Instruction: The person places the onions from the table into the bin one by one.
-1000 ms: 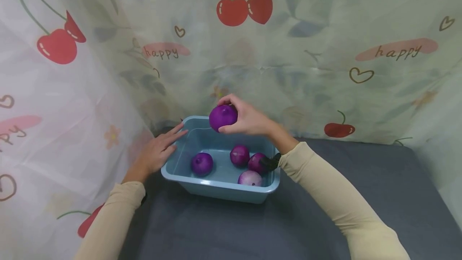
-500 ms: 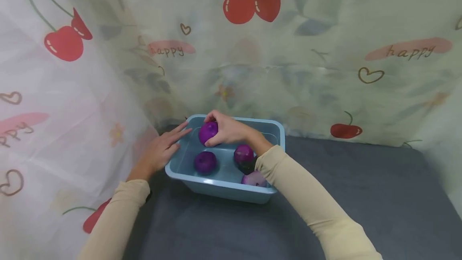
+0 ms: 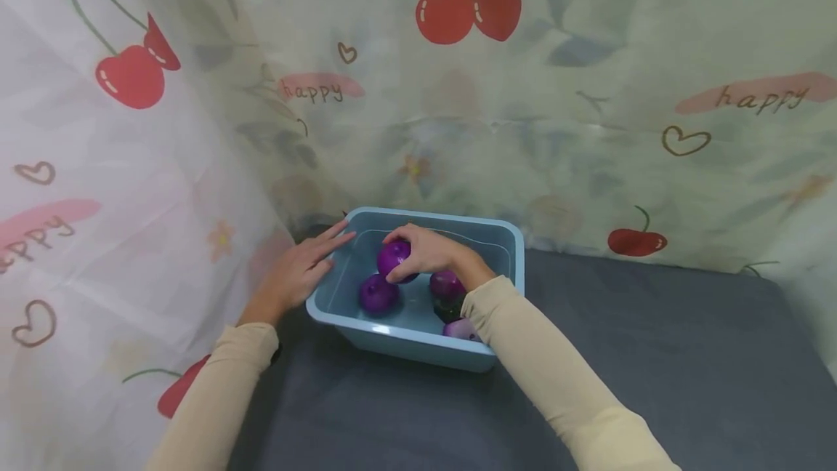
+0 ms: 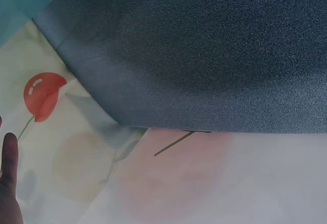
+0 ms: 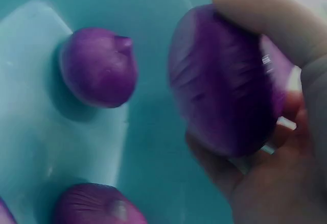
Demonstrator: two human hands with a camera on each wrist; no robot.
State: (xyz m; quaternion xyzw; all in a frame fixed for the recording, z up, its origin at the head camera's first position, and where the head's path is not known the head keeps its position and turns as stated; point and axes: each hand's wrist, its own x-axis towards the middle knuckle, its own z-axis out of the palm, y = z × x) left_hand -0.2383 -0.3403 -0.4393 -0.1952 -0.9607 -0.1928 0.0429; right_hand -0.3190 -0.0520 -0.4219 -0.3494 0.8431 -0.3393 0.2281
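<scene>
In the head view, my right hand [image 3: 428, 249] grips a purple onion [image 3: 394, 259] between thumb and fingers, low inside a blue plastic basin [image 3: 405, 336]. Close beside it, on the basin floor, lies a second purple onion [image 3: 378, 294]; whether the two touch I cannot tell. A purple onion [image 3: 447, 284] and a paler one [image 3: 461, 329] lie at the right, partly hidden by my right wrist and sleeve. My left hand [image 3: 299, 272] rests on the basin's left rim with its fingers extended. The right wrist view shows the held onion [image 5: 219, 81] up close.
The basin stands on a dark grey cloth surface [image 3: 628, 355]. Behind it hangs a printed sheet [image 3: 556, 144], and another side of sheeting [image 3: 163, 238] rises close by my left arm. Grey cloth extends to the right and front of the basin.
My right hand has carried the onion from above the basin's back rim down into it, toward the onion at the left. The left hand has stayed on the rim. The head view has shifted slightly.
</scene>
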